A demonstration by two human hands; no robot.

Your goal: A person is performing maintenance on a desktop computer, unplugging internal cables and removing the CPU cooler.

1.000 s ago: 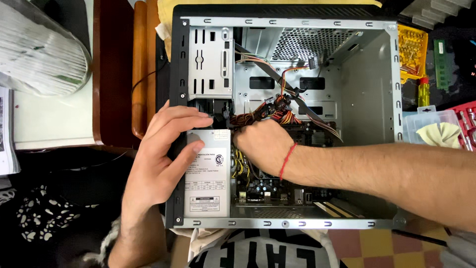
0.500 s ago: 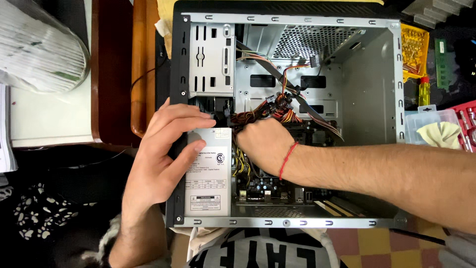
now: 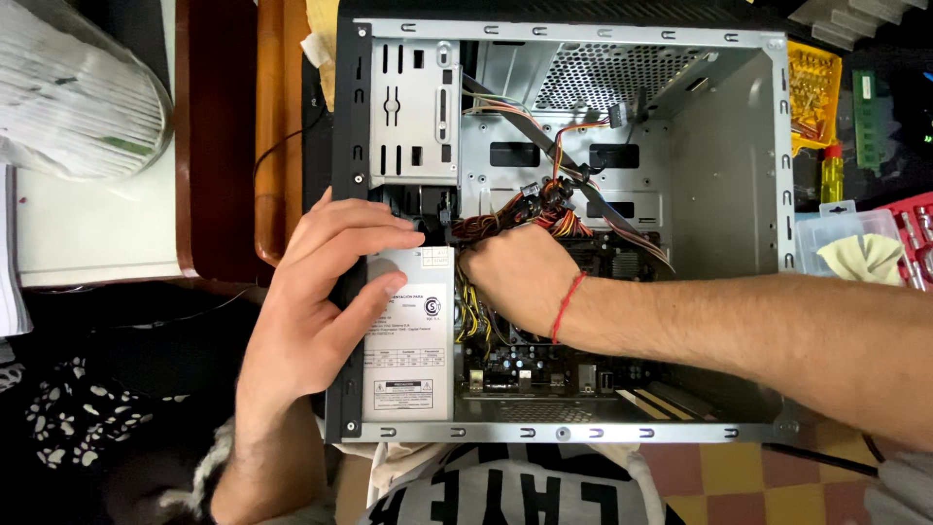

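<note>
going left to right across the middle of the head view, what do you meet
stack of white paper → wooden edge → left hand → power supply → right hand → red wristband → case right wall → clear plastic box

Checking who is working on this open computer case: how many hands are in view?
2. The left hand lies on the grey power supply at the case's left edge; the right hand reaches into the wire bundle.
</note>
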